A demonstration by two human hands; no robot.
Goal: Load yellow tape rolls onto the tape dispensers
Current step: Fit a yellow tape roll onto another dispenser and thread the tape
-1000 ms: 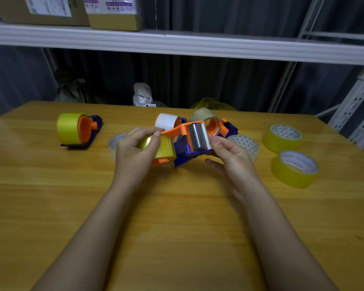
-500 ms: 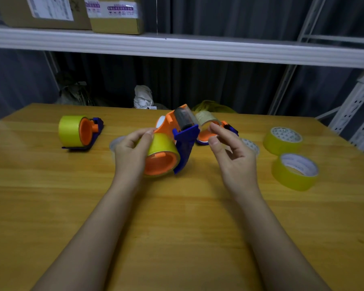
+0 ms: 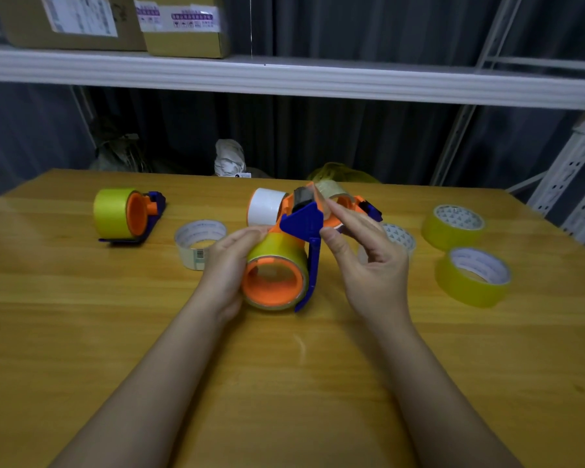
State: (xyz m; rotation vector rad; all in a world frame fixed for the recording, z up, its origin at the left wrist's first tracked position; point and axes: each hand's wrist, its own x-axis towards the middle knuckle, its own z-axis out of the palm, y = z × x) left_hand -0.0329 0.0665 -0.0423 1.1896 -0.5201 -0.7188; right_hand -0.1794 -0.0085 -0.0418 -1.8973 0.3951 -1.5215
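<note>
Left hand (image 3: 224,269) wraps the yellow tape roll (image 3: 277,251) mounted on the orange-blue dispenser (image 3: 301,228), raised just above tabletop (image 3: 81,332) centre. Right hand (image 3: 368,261): thumb and forefinger pinched at the dispenser's blue plate; what they hold, cannot tell. Count: 3 dispensers visible, 1 far left already loaded (image 3: 125,214); 2 loose yellow rolls (image 3: 453,228) right; 2 whitish rolls flat. Wooden tabletop, metal shelf (image 3: 284,79) with 2 cartons, dark curtain behind.

On the table (image 3: 81,332), a loaded tape dispenser (image 3: 129,214) lies at ten o'clock, two tape rolls (image 3: 453,226) at two o'clock.
</note>
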